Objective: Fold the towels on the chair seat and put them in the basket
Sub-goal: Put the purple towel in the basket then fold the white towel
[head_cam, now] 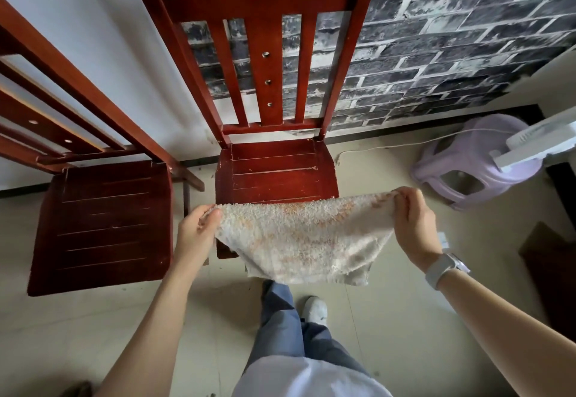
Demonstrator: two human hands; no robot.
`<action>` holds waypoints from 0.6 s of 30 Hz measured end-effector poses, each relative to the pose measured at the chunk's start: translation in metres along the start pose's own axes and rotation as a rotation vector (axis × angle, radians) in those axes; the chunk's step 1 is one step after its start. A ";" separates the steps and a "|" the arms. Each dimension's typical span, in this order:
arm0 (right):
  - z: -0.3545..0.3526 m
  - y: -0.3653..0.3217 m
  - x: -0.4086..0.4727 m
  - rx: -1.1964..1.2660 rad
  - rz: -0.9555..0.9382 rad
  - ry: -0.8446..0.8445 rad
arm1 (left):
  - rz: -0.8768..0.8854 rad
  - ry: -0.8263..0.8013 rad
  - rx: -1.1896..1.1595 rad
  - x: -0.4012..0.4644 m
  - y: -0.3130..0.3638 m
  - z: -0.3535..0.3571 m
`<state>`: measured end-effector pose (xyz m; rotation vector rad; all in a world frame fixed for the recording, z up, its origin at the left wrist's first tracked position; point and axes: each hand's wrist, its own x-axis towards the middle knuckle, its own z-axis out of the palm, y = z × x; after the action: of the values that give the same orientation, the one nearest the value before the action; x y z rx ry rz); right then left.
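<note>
One towel is on hand, and we hold it stretched in the air over the front edge of the middle chair seat, its lower part hanging down past the seat front toward the floor. Our left hand, at about 9 o'clock of the cloth, pinches the upper left corner between thumb and curled fingers; our right hand, at 3 o'clock, pinches the upper right corner in the same way, fingers bunched round the fabric. Step in hand, as we judge it: the towel is lifted and spread, ready for its first fold, which is not yet made. The next move calls for laying the cloth flat on the seat, or bringing the two held corners together so the halves meet evenly, keeping the top edge taut so the sagging middle does not twist. Appearance of the item: thick looped terry, off-white with faded orange flecks, top edge bowed slightly between the grips, bottom edge uneven, with a thin flat hem showing at 6 o'clock. It looks soft and limp, likely to droop wherever unsupported. No basket shows in view, so we cannot tell where it stands. A second chair sits at 9 o'clock, a lilac stool at 2 o'clock.
</note>
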<state>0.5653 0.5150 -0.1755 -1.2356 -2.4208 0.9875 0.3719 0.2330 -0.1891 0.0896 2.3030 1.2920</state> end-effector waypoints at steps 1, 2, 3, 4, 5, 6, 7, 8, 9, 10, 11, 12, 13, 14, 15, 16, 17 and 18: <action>0.010 -0.003 0.011 -0.006 0.014 0.002 | -0.004 0.008 -0.005 0.015 -0.002 0.001; 0.021 -0.004 0.022 -0.018 0.029 0.004 | 0.002 0.020 0.006 0.032 -0.005 0.003; 0.033 -0.004 0.033 -0.032 0.047 0.003 | 0.010 0.034 0.033 0.049 -0.008 0.005; 0.047 -0.003 0.045 -0.047 0.064 -0.001 | 0.020 0.050 0.070 0.067 -0.012 0.008; 0.061 0.000 0.058 -0.060 0.084 -0.012 | 0.031 0.066 0.107 0.086 -0.016 0.010; 0.075 0.002 0.071 -0.075 0.109 -0.026 | 0.043 0.078 0.144 0.104 -0.021 0.013; 0.090 0.004 0.084 -0.087 0.136 -0.034 | 0.056 0.088 0.184 0.123 -0.027 0.016; 0.104 0.007 0.097 -0.091 0.158 -0.036 | 0.066 0.096 0.226 0.141 -0.033 0.019; 0.118 0.010 0.109 -0.086 0.178 -0.039 | 0.081 0.097 0.264 0.157 -0.039 0.023; 0.132 0.011 0.122 -0.071 0.199 -0.040 | 0.108 0.102 0.289 0.175 -0.046 0.027; 0.145 0.012 0.135 -0.049 0.221 -0.037 | 0.132 0.117 0.312 0.191 -0.051 0.031; 0.158 0.013 0.147 -0.023 0.244 -0.030 | 0.133 0.149 0.321 0.205 -0.055 0.035; 0.169 0.013 0.159 0.005 0.266 -0.020 | 0.118 0.172 0.310 0.220 -0.058 0.039; 0.179 0.015 0.170 0.034 0.288 -0.015 | 0.079 0.176 0.264 0.235 -0.062 0.044; 0.187 0.016 0.179 0.072 0.321 -0.021 | 0.018 0.163 0.179 0.248 -0.064 0.049; 0.194 0.018 0.186 0.101 0.360 -0.036 | -0.054 0.144 0.105 0.258 -0.067 0.054; 0.201 0.022 0.189 0.107 0.391 -0.055 | -0.111 0.129 0.077 0.264 -0.072 0.059; 0.206 0.028 0.188 0.088 0.405 -0.073 | -0.154 0.107 0.091 0.266 -0.077 0.064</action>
<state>0.3670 0.5806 -0.3615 -1.7250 -2.1937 1.2478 0.1817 0.3174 -0.3820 -0.1266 2.4064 1.1398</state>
